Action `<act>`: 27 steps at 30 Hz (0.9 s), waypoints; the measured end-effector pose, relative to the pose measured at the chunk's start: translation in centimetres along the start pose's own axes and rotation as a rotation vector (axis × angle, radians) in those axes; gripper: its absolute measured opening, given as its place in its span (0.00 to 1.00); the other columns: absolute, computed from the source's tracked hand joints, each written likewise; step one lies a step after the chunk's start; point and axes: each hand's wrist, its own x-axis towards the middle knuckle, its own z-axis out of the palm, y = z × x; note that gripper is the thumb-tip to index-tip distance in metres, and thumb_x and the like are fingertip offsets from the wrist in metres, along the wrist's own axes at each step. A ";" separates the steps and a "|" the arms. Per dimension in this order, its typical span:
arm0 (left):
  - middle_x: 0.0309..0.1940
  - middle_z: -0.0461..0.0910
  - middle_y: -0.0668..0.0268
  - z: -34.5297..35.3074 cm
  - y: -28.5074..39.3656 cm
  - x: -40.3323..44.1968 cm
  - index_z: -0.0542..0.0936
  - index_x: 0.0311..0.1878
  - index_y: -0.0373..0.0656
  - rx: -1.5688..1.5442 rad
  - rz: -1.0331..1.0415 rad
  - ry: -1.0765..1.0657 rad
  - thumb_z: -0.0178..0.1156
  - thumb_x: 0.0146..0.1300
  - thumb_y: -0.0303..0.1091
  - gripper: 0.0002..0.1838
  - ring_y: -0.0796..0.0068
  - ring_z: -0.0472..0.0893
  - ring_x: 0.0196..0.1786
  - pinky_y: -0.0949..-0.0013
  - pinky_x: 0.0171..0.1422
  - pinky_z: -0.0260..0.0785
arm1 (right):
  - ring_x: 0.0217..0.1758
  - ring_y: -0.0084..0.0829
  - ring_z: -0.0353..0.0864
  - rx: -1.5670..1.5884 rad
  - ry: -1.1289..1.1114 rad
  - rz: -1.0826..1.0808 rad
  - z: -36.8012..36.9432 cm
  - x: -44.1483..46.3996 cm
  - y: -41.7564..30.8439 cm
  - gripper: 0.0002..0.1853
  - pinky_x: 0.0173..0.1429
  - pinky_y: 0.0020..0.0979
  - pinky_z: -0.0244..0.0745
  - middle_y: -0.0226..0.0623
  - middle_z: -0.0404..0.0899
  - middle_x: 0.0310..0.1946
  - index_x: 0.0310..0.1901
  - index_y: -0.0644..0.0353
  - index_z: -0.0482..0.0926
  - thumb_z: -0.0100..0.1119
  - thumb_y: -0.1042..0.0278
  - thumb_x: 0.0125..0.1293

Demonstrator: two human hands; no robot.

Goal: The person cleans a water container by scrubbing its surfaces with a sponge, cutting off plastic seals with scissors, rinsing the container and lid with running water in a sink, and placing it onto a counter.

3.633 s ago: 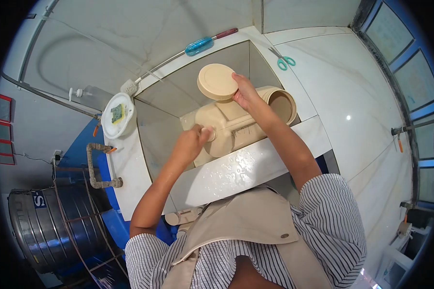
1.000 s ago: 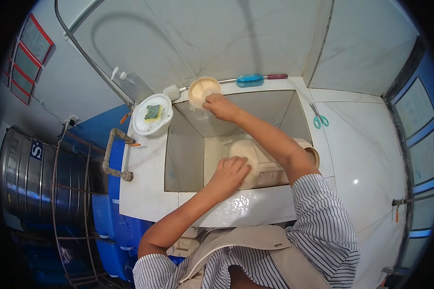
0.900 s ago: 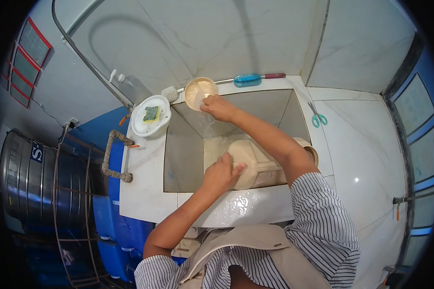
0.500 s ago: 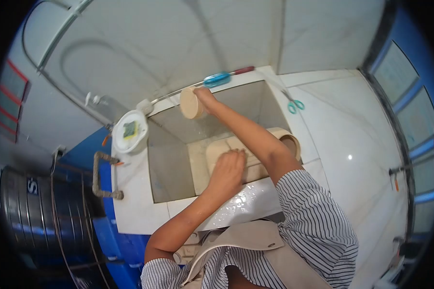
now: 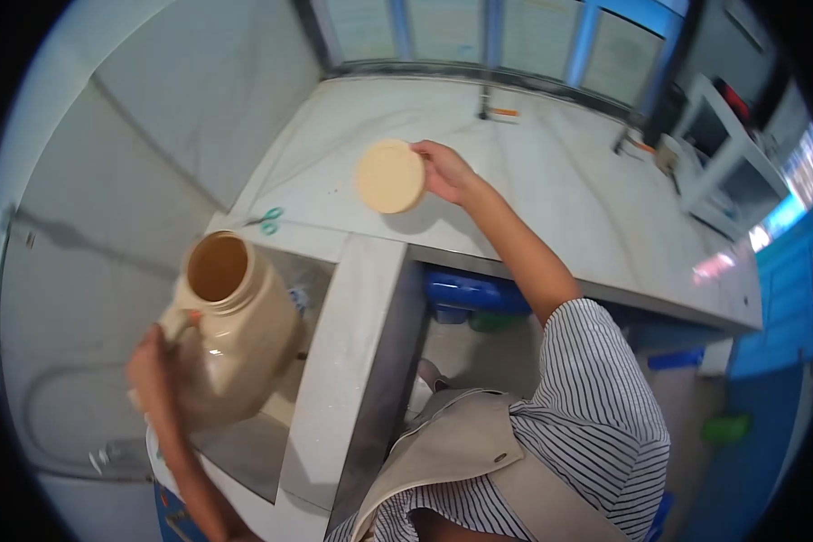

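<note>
My left hand (image 5: 152, 369), slightly blurred, is closed at the handle of a large cream plastic jar (image 5: 248, 348). The jar is tilted above the sink, and its round mouth is uncovered. In my right hand (image 5: 446, 172) is a round cream lid (image 5: 390, 177), gripped by its edge over the white counter. The lid's flat face is turned toward me, and the thumb and fingers hold its right side.
Teal-handled scissors (image 5: 271, 221) lie on the counter (image 5: 551, 181) beyond the sink (image 5: 244, 456). Two taps stand near the windows, one of them with an orange handle (image 5: 506, 113). At the right is a white-framed rack (image 5: 732, 172). Blue containers (image 5: 474, 291) sit under the counter.
The view has swung right toward the counter. The jar, which lay in the sink, is now lifted in my left hand. My right hand has carried the lid from above the sink to over the counter.
</note>
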 end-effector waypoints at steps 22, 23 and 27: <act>0.38 0.75 0.61 -23.9 54.7 19.8 0.75 0.43 0.42 -0.444 0.957 0.762 0.64 0.47 0.27 0.17 0.57 0.75 0.44 0.60 0.46 0.69 | 0.42 0.50 0.76 -1.866 1.243 0.063 -42.3 -49.4 -12.2 0.09 0.48 0.44 0.72 0.53 0.76 0.36 0.35 0.67 0.78 0.54 0.72 0.54; 0.37 0.75 0.61 -24.3 58.6 20.0 0.75 0.42 0.43 -0.459 0.948 0.729 0.63 0.47 0.28 0.16 0.58 0.75 0.44 0.60 0.46 0.69 | 0.42 0.50 0.76 -1.867 1.245 0.056 -42.7 -49.6 -13.8 0.09 0.48 0.44 0.72 0.53 0.76 0.36 0.35 0.67 0.78 0.54 0.72 0.54; 0.37 0.76 0.62 -25.1 70.6 20.6 0.76 0.42 0.46 -0.570 0.912 0.640 0.61 0.50 0.29 0.14 0.57 0.76 0.43 0.59 0.45 0.69 | 0.42 0.50 0.78 -1.782 1.238 -0.230 -43.2 -45.8 -21.9 0.18 0.47 0.44 0.72 0.55 0.77 0.38 0.33 0.70 0.78 0.55 0.58 0.60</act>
